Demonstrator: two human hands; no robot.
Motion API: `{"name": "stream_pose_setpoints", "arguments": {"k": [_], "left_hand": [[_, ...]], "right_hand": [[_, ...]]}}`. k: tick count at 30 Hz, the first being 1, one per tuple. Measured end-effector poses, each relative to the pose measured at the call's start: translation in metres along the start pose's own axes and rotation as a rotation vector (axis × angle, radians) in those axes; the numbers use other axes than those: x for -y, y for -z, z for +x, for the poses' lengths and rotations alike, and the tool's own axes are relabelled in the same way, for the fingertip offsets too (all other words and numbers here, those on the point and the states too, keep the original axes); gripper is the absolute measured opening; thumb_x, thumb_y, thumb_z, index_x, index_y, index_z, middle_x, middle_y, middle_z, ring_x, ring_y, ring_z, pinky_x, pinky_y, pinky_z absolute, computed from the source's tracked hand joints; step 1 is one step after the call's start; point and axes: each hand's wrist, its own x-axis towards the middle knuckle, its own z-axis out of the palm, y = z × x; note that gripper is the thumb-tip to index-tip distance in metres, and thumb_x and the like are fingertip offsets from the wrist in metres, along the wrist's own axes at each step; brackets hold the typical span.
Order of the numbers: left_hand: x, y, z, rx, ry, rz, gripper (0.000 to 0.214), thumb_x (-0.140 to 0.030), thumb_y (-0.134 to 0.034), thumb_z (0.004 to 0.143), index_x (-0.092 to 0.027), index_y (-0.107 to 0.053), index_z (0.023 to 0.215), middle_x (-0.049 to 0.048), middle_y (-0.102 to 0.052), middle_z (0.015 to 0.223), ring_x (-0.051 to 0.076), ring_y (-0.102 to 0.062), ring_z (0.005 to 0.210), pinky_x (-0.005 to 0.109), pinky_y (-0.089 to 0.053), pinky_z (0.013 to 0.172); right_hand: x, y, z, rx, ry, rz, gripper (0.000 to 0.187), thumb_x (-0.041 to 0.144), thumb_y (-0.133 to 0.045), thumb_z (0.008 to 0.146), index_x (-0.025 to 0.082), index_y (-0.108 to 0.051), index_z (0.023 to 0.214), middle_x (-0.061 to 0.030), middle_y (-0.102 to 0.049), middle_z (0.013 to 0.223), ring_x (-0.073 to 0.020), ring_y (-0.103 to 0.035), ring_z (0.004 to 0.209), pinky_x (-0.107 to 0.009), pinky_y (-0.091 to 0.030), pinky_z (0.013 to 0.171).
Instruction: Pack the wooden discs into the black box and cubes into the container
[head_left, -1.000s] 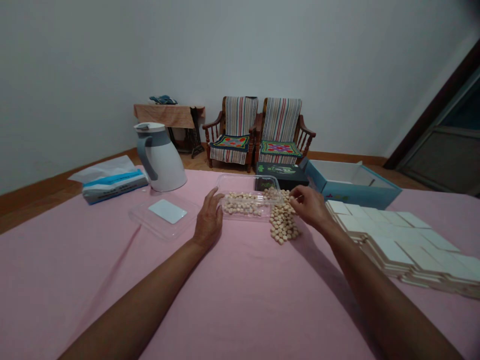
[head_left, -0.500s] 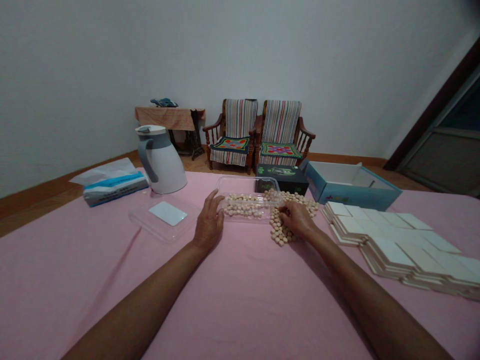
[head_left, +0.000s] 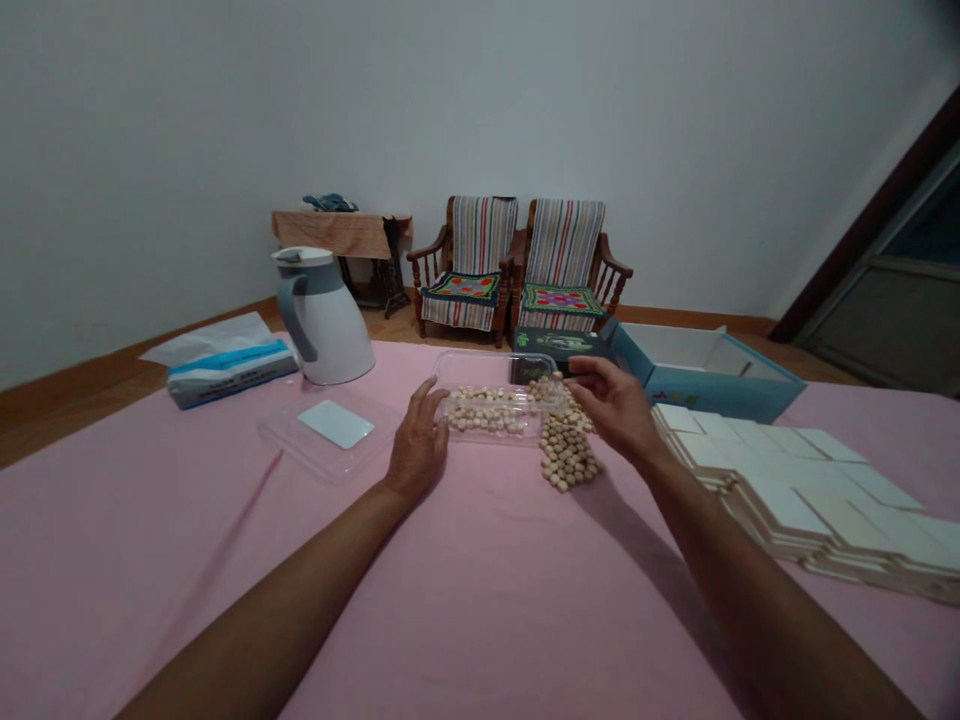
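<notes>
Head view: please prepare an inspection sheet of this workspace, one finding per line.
Surface: pink cloth, lightly creased.
Job's things: clear container holding small tan pieces; heap of similar pieces by its right end.
Clutter: jug, tissue pack, apparent lid, black box, blue open box, stacked white tiles.
Hands: left hand touching container's left end; right hand near the heap, fingers parted.
Cables: nothing seen.
Surroundings: two chairs, draped table, wall.

Pink cloth (head_left: 480,600) bears wooden pieces (head_left: 568,455), tub (head_left: 495,437), jug (head_left: 334,330).
</notes>
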Motion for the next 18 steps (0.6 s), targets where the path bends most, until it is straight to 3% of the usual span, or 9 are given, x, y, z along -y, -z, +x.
{"name": "stream_pose_setpoints", "arguments": {"k": [2,4,6,9,11,15,18], "left_hand": [[0.000,0.000,0.000,0.005,0.002,0.002,0.043,-0.008,-0.044,0.083,-0.021,-0.047,0.123,0.0084,-0.040,0.144,0.022,-0.051,0.121,0.037,-0.054,0.091],[0.000,0.000,0.000,0.008,0.004,0.003,0.043,-0.007,-0.044,0.082,-0.022,-0.047,0.123,0.0082,-0.039,0.144,0.022,-0.051,0.121,0.037,-0.054,0.091],[0.000,0.000,0.000,0.008,0.006,0.001,0.044,-0.007,-0.045,0.082,-0.022,-0.047,0.123,0.0080,-0.039,0.144,0.022,-0.051,0.121,0.037,-0.054,0.091],[0.000,0.000,-0.001,0.010,0.000,0.000,0.045,-0.007,-0.045,0.081,-0.022,-0.047,0.124,0.0081,-0.039,0.144,0.022,-0.052,0.120,0.037,-0.054,0.090],[0.001,0.000,-0.001,0.009,-0.003,0.004,0.046,-0.006,-0.045,0.081,-0.022,-0.047,0.124,0.0082,-0.039,0.144,0.022,-0.052,0.120,0.037,-0.055,0.090],[0.001,0.000,-0.001,0.007,-0.009,0.010,0.047,-0.007,-0.045,0.080,-0.022,-0.046,0.124,0.0086,-0.039,0.144,0.022,-0.052,0.120,0.036,-0.055,0.089],[0.001,0.001,-0.001,0.015,-0.009,0.006,0.047,-0.007,-0.045,0.080,-0.022,-0.046,0.125,0.0086,-0.039,0.144,0.022,-0.051,0.121,0.035,-0.056,0.088]], "right_hand": [[0.007,0.002,0.000,0.016,-0.023,0.016,0.025,0.027,-0.054,0.078,0.017,-0.065,0.099,-0.0055,-0.069,0.091,-0.0160,-0.064,0.076,-0.027,-0.047,0.070],[0.012,0.005,-0.002,0.086,-0.042,-0.124,0.018,0.022,-0.052,0.078,0.017,-0.067,0.086,-0.0036,-0.069,0.079,-0.0155,-0.063,0.070,-0.026,-0.044,0.065],[0.017,0.007,-0.006,0.286,-0.018,-0.289,0.015,0.016,-0.052,0.075,0.017,-0.068,0.076,-0.0026,-0.068,0.071,-0.0147,-0.060,0.065,-0.024,-0.040,0.061],[0.024,0.004,-0.017,0.687,0.013,-0.461,0.014,0.011,-0.055,0.072,0.017,-0.067,0.067,-0.0032,-0.068,0.068,-0.0143,-0.059,0.065,-0.023,-0.035,0.058],[0.028,-0.004,-0.027,0.832,-0.003,-0.527,0.012,0.012,-0.057,0.073,0.017,-0.068,0.070,-0.0051,-0.069,0.072,-0.0153,-0.060,0.068,-0.023,-0.034,0.057],[0.035,-0.023,-0.043,0.829,0.046,-0.689,0.019,0.014,-0.051,0.082,0.015,-0.067,0.091,-0.0119,-0.067,0.097,-0.0196,-0.062,0.084,-0.025,-0.038,0.064],[0.037,-0.031,-0.048,0.854,0.050,-0.779,0.024,0.010,-0.045,0.085,0.013,-0.065,0.097,-0.0135,-0.065,0.102,-0.0207,-0.062,0.092,-0.026,-0.039,0.069]]}}
